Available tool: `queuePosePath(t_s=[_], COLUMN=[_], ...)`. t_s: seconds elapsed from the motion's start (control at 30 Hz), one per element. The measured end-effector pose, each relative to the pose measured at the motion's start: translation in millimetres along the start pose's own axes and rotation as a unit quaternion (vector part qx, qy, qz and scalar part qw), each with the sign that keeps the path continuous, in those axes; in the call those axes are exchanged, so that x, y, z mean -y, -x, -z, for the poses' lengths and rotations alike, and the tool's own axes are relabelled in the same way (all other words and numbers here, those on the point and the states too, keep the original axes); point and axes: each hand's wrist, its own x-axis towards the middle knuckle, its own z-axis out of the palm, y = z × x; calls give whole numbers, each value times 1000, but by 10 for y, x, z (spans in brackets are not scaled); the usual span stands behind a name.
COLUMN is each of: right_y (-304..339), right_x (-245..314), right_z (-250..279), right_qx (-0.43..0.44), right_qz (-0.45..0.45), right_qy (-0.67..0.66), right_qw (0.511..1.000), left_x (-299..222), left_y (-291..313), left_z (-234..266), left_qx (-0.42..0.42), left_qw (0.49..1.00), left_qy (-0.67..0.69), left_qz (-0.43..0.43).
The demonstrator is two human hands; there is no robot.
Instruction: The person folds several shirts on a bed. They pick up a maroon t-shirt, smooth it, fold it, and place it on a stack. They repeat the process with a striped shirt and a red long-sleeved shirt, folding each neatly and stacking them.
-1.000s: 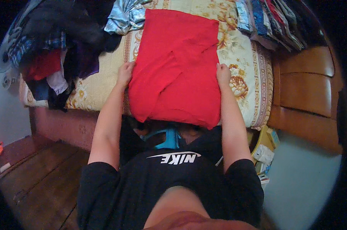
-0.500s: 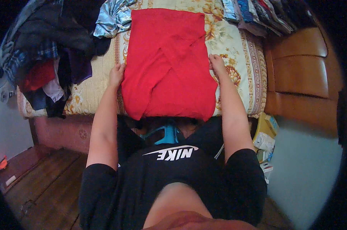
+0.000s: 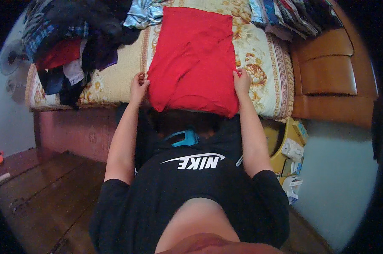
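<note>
Both hands are on the red shirt (image 3: pixel 193 59) spread on the bed (image 3: pixel 265 72), left hand (image 3: pixel 139 84) pinching its left edge, right hand (image 3: pixel 241 80) clenched on its right edge. To fold it well, I'd keep both grips level and the cloth taut so no creases get trapped. The shirt lies between the two grips, running far from them, its near hem drooping over the bed's near edge.

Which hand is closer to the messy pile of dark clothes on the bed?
Left. The left hand grips the red garment's edge beside the dark clothes pile; the right hand is across the garment, farther away.
</note>
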Motion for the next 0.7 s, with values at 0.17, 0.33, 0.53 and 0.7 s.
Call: queuePosePath(t_s=[0.17, 0.33, 0.53, 0.7], right_y=[-373, -319, 861, 1083], right_x=[308, 293, -349, -170], right_z=[8, 24, 683, 785], right_qx=[155, 81, 98, 212], right_qz=[-52, 62, 239, 308], right_qy=[116, 133, -8, 0], right_qw=[980, 986, 966, 927], left_x=[-141, -134, -321, -224], left_y=[-150, -136, 651, 489], left_z=[-85, -49, 453, 277], left_qx=[20, -99, 146, 250], left_qw=[999, 987, 855, 691], left_qy=[10, -94, -383, -538], left_qz=[38, 89, -319, -414])
